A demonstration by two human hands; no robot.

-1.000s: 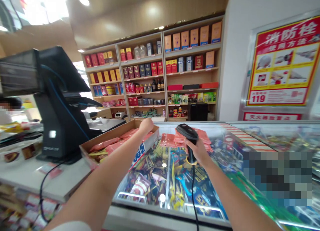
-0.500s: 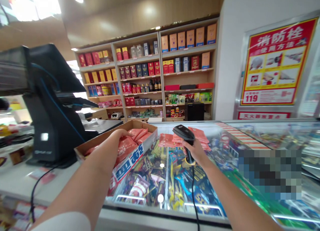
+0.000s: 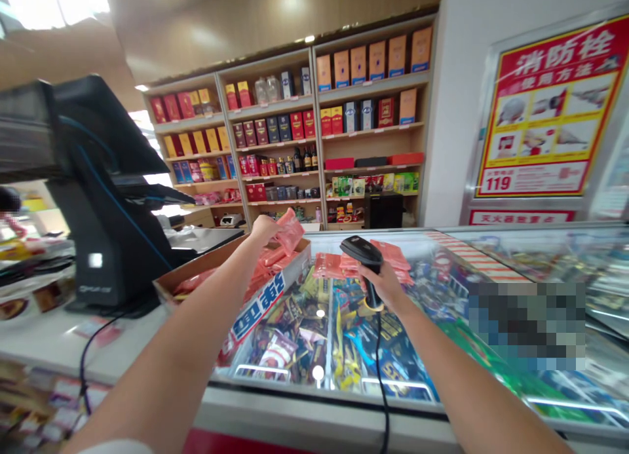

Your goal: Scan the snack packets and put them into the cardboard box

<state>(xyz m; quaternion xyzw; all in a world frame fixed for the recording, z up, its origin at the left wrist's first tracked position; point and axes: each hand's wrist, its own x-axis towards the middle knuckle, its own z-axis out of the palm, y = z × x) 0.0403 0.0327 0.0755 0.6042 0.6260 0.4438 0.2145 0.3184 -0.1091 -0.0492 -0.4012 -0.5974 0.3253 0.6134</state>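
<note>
My left hand is closed on a pinkish-red plastic packet, held just above the open cardboard box. More packets of the same kind lie inside that box, partly covered by my forearm. Wrapped round the handle of a black barcode scanner is my right hand; the scanner's head points away to the left. Its cable hangs down over the counter's front edge. Behind the scanner, red packets lie piled on the glass counter top.
A black point-of-sale terminal stands left of the box, with a cable on the counter. Bagged goods show beneath the glass. A red-and-white striped strip crosses the counter at right. Shelves of boxed goods stand behind.
My left hand has risen out of the box with a packet in its fingers. My right hand keeps the scanner in nearly the same place. The view has shifted slightly.
</note>
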